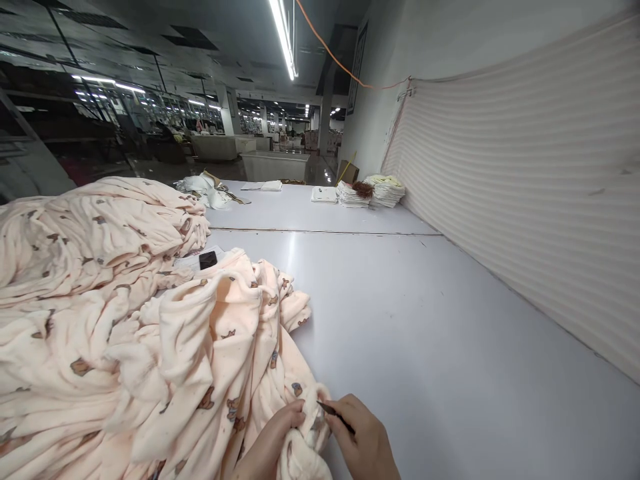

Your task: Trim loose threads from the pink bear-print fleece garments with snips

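A pale peach plush garment (235, 333) with small brown bear prints lies bunched on the near left of the table. My left hand (274, 433) pinches the edge of its cloth at the bottom middle. Just to the right, my right hand (364, 437) is closed around a small dark pointed tool (343, 420), shaped like thread snips. The tool's tip points left and touches or nearly touches a folded cloth edge (320, 397) beside my left thumb. My fingers hide part of the tool.
More printed plush (100, 233) is heaped along the left. A black flat object (208, 260) rests on it. Across the white table (425, 333) are folded white cloth stacks (385, 192) and loose scraps (207, 190). A pale ridged sheet (525, 173) hangs along the right edge.
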A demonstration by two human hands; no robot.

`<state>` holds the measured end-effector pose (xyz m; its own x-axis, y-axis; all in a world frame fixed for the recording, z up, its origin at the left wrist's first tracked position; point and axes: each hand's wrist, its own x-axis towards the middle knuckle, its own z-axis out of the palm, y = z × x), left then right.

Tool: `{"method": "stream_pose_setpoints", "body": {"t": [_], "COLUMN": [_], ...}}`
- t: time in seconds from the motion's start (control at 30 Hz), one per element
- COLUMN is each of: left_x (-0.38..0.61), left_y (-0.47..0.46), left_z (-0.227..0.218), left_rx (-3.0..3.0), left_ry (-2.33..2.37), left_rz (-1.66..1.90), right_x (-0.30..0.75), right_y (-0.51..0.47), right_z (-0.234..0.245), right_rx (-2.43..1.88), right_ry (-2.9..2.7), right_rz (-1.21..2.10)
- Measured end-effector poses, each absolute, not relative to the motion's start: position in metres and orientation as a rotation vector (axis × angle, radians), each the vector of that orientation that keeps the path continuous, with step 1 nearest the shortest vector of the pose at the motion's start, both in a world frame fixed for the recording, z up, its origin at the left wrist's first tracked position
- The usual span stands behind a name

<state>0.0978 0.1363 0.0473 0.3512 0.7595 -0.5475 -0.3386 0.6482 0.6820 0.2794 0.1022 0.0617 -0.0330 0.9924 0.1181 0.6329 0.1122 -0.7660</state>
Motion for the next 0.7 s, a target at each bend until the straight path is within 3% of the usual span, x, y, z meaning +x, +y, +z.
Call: {"method": "stream_pose_setpoints", "body": {"t": [0.23, 0.4, 0.53, 0.7], "left_x": [0.102, 0.100, 0.093, 0.082], "left_y": [0.135, 0.127, 0.118, 0.116], "left_z": [0.067, 0.073, 0.060, 0.051], "left_rx": [0.882, 1.553, 1.535, 1.635], "left_ry": [0.931, 1.456, 1.559, 1.418], "left_rz": [0.646, 0.817, 1.123, 1.009], "right_x": [0.276, 0.267, 0.268, 0.267], "right_y": [0.106, 0.110, 0.102, 0.100], "right_z": [0.057, 0.049, 0.050, 0.058], "right_rx": [-1.621, -1.681, -1.587, -1.327], "right_ry": [-1.536, -1.650, -1.699, -1.693], "right_rz": [0.775, 0.923, 0.940, 0.869]}}
